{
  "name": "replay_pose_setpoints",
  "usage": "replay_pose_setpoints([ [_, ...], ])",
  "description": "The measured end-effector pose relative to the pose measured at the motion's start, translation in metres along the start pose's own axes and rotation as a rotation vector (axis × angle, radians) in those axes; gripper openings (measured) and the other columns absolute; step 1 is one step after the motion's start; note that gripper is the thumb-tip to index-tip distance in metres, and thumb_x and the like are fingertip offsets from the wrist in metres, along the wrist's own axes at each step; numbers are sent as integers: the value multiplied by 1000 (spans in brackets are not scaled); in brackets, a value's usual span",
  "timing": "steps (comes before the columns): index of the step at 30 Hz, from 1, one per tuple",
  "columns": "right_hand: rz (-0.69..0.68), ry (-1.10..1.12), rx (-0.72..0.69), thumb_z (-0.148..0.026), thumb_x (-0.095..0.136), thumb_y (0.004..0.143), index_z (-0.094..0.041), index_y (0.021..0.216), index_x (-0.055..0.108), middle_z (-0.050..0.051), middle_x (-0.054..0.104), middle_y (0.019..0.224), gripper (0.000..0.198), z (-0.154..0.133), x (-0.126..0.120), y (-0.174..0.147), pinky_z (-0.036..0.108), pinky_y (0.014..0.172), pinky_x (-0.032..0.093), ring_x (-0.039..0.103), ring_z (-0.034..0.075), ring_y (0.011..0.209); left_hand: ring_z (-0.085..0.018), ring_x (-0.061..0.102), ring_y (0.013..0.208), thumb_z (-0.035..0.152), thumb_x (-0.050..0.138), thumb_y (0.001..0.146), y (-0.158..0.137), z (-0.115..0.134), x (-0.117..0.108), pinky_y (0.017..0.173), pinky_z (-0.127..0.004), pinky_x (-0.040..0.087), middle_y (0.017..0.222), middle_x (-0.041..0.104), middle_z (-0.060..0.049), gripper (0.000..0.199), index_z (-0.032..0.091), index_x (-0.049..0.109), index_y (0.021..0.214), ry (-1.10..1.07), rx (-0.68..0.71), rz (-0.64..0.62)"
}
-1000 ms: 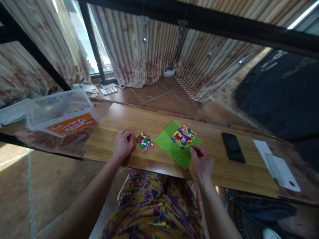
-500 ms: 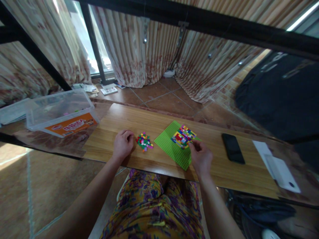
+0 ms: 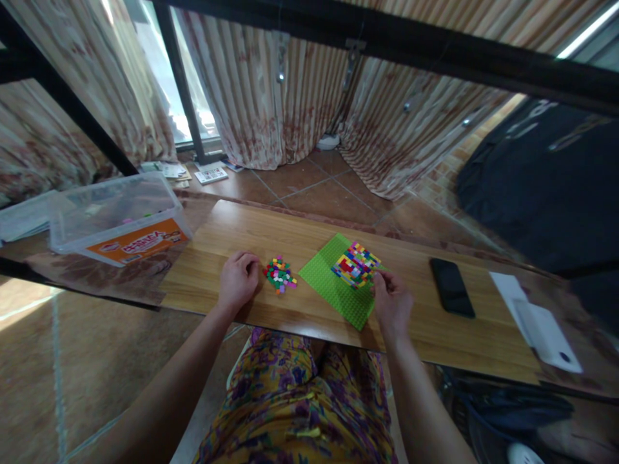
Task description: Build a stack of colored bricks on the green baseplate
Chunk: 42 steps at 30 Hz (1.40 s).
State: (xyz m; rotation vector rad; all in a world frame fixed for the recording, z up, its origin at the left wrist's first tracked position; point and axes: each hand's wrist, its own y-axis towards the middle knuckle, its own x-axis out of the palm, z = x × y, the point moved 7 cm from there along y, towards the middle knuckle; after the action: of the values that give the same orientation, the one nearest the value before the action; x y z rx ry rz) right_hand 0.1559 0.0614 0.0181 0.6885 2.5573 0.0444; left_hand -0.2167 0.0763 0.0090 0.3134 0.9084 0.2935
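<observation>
My right hand [image 3: 393,299] is at the right edge of a green baseplate [image 3: 322,261]. Its thumb and fingertips are pinched together beside the right corner of a patch of multicoloured bricks [image 3: 355,264] built on the plate. Anything between those fingertips is too small to make out. My left hand [image 3: 238,278] rests on the wooden table with its fingers curled closed, and the inside of the grip is hidden. Just right of it lies a heap of small loose bricks [image 3: 280,275] in several colours.
A black phone [image 3: 452,288] lies on the table [image 3: 271,222] to the right, with a white flat object [image 3: 546,332] beyond it. At the left stands a clear plastic box [image 3: 116,206] with an orange label. A dark bar [image 3: 411,48] crosses above.
My right hand has shifted slightly right, its fingertips drawing away from the lower edge of the built bricks. My left hand and the loose heap look the same.
</observation>
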Motion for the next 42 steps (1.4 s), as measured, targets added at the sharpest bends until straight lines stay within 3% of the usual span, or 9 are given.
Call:
replay_pose_setpoints([
  [13,33,76,22,-51,63,75,-14,98,68,4,66,74,44,7,7,3,28,60,46,57,15,63,-21,62,88,22,50,85,-1,0,0,84,-33,49,91,68,-7,17,19,67,84,1,16,12],
  [25,-17,153,45,-49,62,76,-14,102,64,-1,61,70,43,1,12,-1,25,55,45,56,12,56,-21,63,88,20,50,84,-1,0,1,84,-33,50,90,68,-7,18,19,68,83,5,13,24],
  [29,35,69,-11,-48,59,80,-13,102,65,5,66,76,42,-12,3,-6,28,60,47,59,15,63,-22,62,88,20,50,85,-1,-1,1,83,-34,50,90,68,-8,18,18,68,83,16,8,22],
  [32,110,-4,-132,-45,56,84,-14,97,67,8,70,85,36,-36,1,-18,30,69,48,63,18,74,-22,62,88,20,49,86,-2,0,2,83,-34,50,90,68,-7,18,19,67,83,14,3,16],
  [34,42,-27,-224,-42,54,86,-16,92,68,8,71,87,30,-54,13,-30,31,74,48,63,18,77,-21,62,88,20,50,85,-2,-1,2,83,-34,49,90,68,-7,18,19,67,83,7,-4,13],
  [37,-206,-52,-356,-34,52,88,-19,88,68,6,69,87,23,-75,50,-54,29,73,48,63,17,78,-21,62,88,19,50,85,-2,0,1,84,-34,49,91,68,-7,17,20,67,83,-16,-13,3],
  [42,-491,-211,-432,-25,50,89,-21,92,68,4,66,88,19,-81,105,-89,28,74,46,61,16,80,-21,62,88,19,49,85,-2,1,2,85,-34,49,90,67,-7,18,20,67,82,-27,-14,-1],
])
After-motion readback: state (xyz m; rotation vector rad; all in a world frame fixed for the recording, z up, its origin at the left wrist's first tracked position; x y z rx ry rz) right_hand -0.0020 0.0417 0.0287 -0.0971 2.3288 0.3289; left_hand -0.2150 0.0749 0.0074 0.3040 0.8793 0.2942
